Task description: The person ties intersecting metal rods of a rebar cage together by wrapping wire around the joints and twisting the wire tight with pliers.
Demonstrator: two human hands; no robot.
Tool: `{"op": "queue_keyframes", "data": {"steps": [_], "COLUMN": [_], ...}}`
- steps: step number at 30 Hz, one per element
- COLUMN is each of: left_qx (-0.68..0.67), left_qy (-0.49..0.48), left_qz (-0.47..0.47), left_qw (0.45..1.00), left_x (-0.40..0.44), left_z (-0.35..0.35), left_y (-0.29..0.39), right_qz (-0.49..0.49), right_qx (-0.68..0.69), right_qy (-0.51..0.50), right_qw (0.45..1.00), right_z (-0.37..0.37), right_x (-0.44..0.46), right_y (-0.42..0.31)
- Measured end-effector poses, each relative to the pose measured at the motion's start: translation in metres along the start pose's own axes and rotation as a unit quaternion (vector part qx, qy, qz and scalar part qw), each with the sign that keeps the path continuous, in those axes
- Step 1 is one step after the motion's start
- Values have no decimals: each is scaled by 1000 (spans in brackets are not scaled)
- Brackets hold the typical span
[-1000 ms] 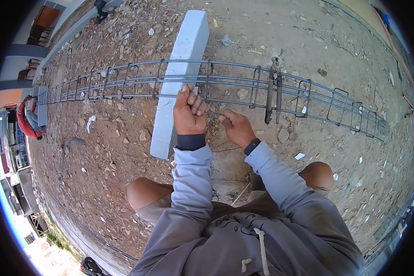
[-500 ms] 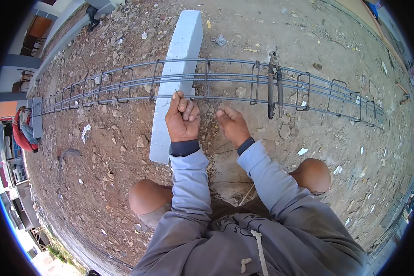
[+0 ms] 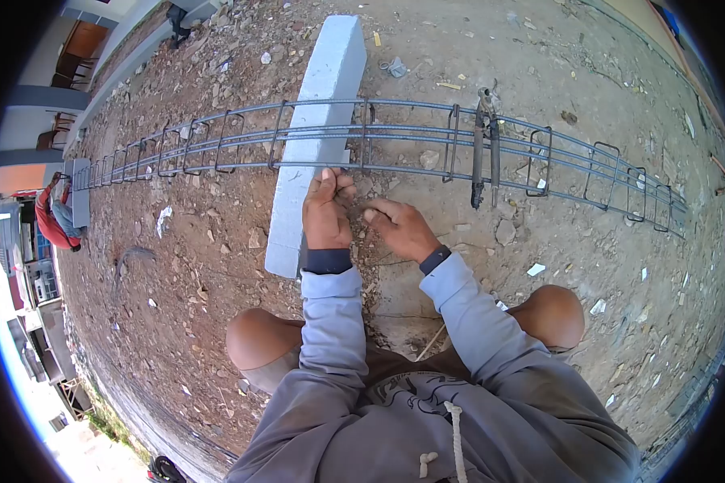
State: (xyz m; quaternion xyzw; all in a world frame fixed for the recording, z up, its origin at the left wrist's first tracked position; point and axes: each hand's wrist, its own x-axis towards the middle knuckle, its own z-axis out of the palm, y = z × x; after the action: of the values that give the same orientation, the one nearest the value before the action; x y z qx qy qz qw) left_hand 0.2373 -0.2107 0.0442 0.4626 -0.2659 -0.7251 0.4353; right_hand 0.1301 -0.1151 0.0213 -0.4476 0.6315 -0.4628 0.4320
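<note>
Left hand (image 3: 328, 211) curled, thumb by index; right hand (image 3: 405, 232) just beside it, pinch narrow (whether either grips anything thin, cannot tell). Fingertip work, seemingly: steady wrists and light, even pinch would serve best. Long grey steel rebar cage (image 3: 365, 133) just beyond hands, running to both sides; long pale-blue rectangular block (image 3: 285, 229) passes beneath cage, under left hand. Dark metal long-handled tool (image 3: 477, 165) across cage, beyond right hand, rightward. Well apart, far left: person in red top (image 3: 48, 222).

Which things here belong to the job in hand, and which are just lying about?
Likely in the job:
- rebar cage
- pale beam beneath it
- pincer-like tool resting across the cage

Apparently lying about:
- crumpled scrap
- white litter
- stone
</note>
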Motion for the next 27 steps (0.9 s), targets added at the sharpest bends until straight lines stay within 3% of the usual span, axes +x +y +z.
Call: {"op": "queue_keyframes", "data": {"steps": [2, 5, 7, 10, 14, 17, 20, 22, 25, 27], "left_qx": [37, 149, 249, 578, 733, 802, 809, 814, 794, 799], "left_qy": [-1, -18, -41, 19, -8, -72, -114, -114, -93, -108], "left_qz": [-20, -17, -5, 77, 284, 285, 259, 265, 287, 249], "left_qw": [999, 988, 968, 813, 619, 520, 515, 504, 529, 536], "left_x": [-8, -6, 1, 1, 28, 26, 36, 38, 45, 51], "left_z": [8, 8, 3, 14, 11, 35, 36, 35, 26, 26], "left_y": [-17, -20, -14, 12, 30, 47, 36, 26, 12, 13], "right_qz": [-1, 132, 182, 218, 227, 158, 217, 214, 237, 245], "right_qx": [146, 323, 357, 349, 315, 265, 268, 230, 235, 272], "right_qy": [55, 20, 40, 98, 155, 191, 189, 216, 244, 235], "right_qw": [988, 937, 915, 906, 909, 932, 919, 925, 911, 901], "right_z": [14, 23, 25, 46, 49, 55, 47, 63, 59, 50], "right_x": [4, -4, -6, -1, 2, 12, 19, 21, 17, 14], "right_y": [8, 14, 15, 58, 75, 72, 68, 107, 122, 114]}}
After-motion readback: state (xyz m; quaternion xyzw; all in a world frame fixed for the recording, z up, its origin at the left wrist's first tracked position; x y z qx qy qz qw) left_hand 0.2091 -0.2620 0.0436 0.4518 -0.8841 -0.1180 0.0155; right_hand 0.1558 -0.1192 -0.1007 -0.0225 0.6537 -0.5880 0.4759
